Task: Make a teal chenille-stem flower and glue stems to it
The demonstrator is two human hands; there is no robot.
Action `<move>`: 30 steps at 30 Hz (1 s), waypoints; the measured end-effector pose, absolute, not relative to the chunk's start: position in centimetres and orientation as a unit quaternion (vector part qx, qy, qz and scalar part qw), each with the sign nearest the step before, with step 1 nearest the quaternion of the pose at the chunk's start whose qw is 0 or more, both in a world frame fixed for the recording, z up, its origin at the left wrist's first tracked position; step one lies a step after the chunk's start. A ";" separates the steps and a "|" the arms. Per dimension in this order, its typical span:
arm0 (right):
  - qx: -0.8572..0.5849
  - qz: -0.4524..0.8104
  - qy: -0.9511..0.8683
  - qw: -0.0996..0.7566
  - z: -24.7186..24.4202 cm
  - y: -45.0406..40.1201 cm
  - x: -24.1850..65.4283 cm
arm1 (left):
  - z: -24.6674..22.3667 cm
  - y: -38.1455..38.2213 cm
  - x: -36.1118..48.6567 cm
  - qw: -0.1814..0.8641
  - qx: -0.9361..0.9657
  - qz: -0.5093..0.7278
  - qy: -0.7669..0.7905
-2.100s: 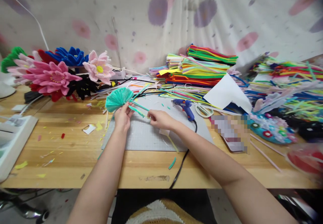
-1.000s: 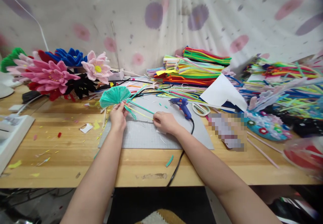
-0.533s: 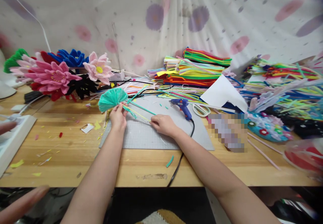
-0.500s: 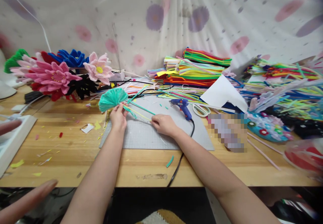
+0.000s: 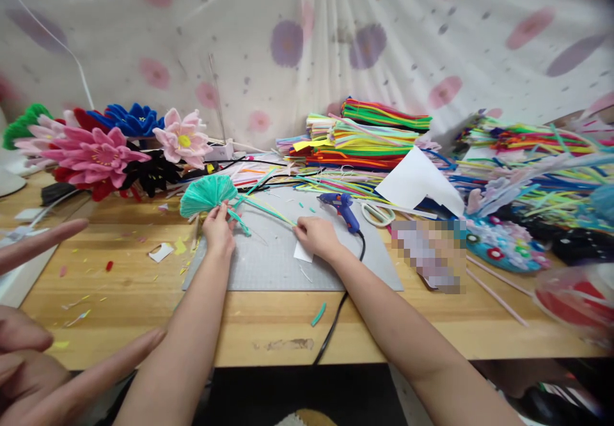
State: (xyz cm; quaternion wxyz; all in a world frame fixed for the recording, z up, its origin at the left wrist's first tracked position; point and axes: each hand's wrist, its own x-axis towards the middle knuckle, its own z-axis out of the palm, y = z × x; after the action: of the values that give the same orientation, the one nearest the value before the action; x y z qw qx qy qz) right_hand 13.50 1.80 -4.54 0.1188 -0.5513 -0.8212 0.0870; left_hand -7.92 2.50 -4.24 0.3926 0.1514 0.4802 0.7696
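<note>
A teal fan-shaped piece, made of fuzzy pipe cleaners, is pinched at its narrow base by my left hand. Thin teal and yellow pipe cleaner stems run from that base to the right. Their far ends are closed in the fingers of my right hand. A small white paper piece shows just under my right hand. Both hands are above the grey cutting mat. To the right of them lies a blue glue gun with a black cord.
Another person's hand reaches in from the left with fingers stretched out. White-handled scissors lie beside the glue gun. Pipe cleaner bundles are piled behind. Fuzzy flowers stand at back left. Scraps litter the wooden table.
My right hand has moved slightly along the stems, which now lie closer together. White paper has come into sight under it. The other person's hand has come further in from the left.
</note>
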 end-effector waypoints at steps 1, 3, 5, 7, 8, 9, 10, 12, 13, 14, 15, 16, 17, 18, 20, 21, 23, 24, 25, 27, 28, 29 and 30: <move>-0.551 0.094 -0.821 0.117 -4.4 1.8 13.6 | -4.1 2.4 -7.9 0.401 0.152 0.766 0.480; -0.537 0.110 -0.826 0.129 -4.1 1.8 13.7 | -3.9 2.3 -7.7 0.421 0.161 0.758 0.472; -0.516 0.122 -0.832 0.162 -3.7 1.9 14.0 | -3.9 2.2 -7.5 0.442 0.175 0.748 0.463; -0.494 0.140 -0.836 0.192 -3.0 2.0 14.5 | -4.0 2.2 -7.4 0.461 0.195 0.733 0.461; -0.483 0.157 -0.839 0.197 -2.6 2.0 15.0 | -4.1 2.2 -7.4 0.469 0.206 0.723 0.463; -0.472 0.180 -0.842 0.192 -2.1 2.0 15.6 | -4.1 2.2 -7.4 0.477 0.220 0.713 0.465; -0.463 0.208 -0.843 0.176 -1.5 2.0 16.4 | -4.2 2.2 -7.4 0.485 0.236 0.702 0.466; -0.450 0.268 -0.845 0.113 -0.5 1.9 18.6 | -4.3 2.0 -7.2 0.499 0.270 0.682 0.462; -0.453 0.290 -0.840 0.065 0.0 1.9 19.8 | -4.3 1.9 -7.1 0.507 0.286 0.672 0.458; -0.470 0.301 -0.830 0.018 0.4 1.9 21.1 | -4.3 1.8 -6.9 0.516 0.301 0.661 0.455; -0.500 0.302 -0.811 -0.033 0.7 1.9 22.3 | -4.2 1.6 -6.7 0.525 0.315 0.649 0.451; -0.541 0.282 -0.790 -0.063 0.8 2.1 23.3 | -4.1 1.5 -6.5 0.534 0.329 0.637 0.448; -0.584 0.246 -0.771 -0.061 0.8 2.3 24.1 | -4.1 1.4 -6.2 0.543 0.343 0.624 0.445; -0.622 0.207 -0.753 -0.044 0.7 2.6 24.7 | -4.0 1.2 -6.0 0.551 0.355 0.612 0.443; -0.678 0.149 -0.720 0.013 0.2 3.4 25.0 | -4.0 1.1 -5.7 0.558 0.371 0.596 0.443; -0.687 0.140 -0.712 0.041 -0.1 3.8 24.8 | -4.0 1.0 -5.6 0.558 0.373 0.592 0.446; -0.672 0.159 -0.718 0.084 -0.9 4.6 24.0 | -4.0 0.9 -5.5 0.552 0.374 0.588 0.457; -0.658 0.177 -0.725 0.104 -1.3 4.8 23.5 | -4.0 0.9 -5.5 0.549 0.375 0.586 0.463; -0.647 0.195 -0.727 0.125 -1.8 5.0 23.1 | -4.0 0.9 -5.6 0.546 0.376 0.585 0.468; -0.648 0.225 -0.707 0.174 -2.7 5.3 22.4 | -4.0 0.8 -5.6 0.546 0.377 0.580 0.473; -0.656 0.237 -0.688 0.201 -3.1 5.3 22.1 | -3.9 0.8 -5.6 0.551 0.377 0.577 0.471; -0.664 0.251 -0.664 0.234 -3.5 5.3 22.0 | -3.9 0.7 -5.5 0.559 0.378 0.573 0.465; -0.667 0.271 -0.639 0.273 -3.8 5.3 21.9 | -3.9 0.7 -5.4 0.568 0.378 0.569 0.459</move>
State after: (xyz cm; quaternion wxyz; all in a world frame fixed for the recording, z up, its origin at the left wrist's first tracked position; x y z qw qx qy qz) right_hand 21.93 5.31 -3.82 0.2726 -0.6666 -0.6386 0.2713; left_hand -5.44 0.71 -3.89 0.5683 0.3780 0.4587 0.5690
